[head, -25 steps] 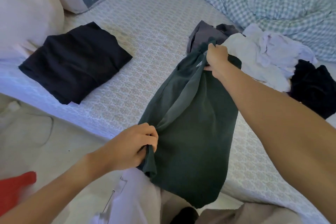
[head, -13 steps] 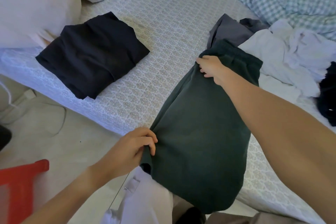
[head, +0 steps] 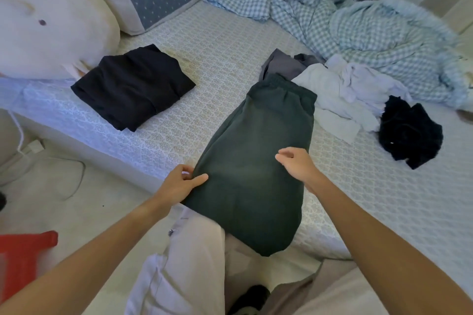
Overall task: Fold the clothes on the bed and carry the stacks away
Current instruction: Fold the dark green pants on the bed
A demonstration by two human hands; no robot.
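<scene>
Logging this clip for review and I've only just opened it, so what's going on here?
A person is folding laundry on a bed. Dark green pants lie lengthwise, their lower end hanging over the mattress edge. The left hand pinches the pants' left edge; the right hand hovers open above them. One folded black garment sits to the left, and an unfolded pile of white clothes, grey clothes and a black item waits on the right.
</scene>
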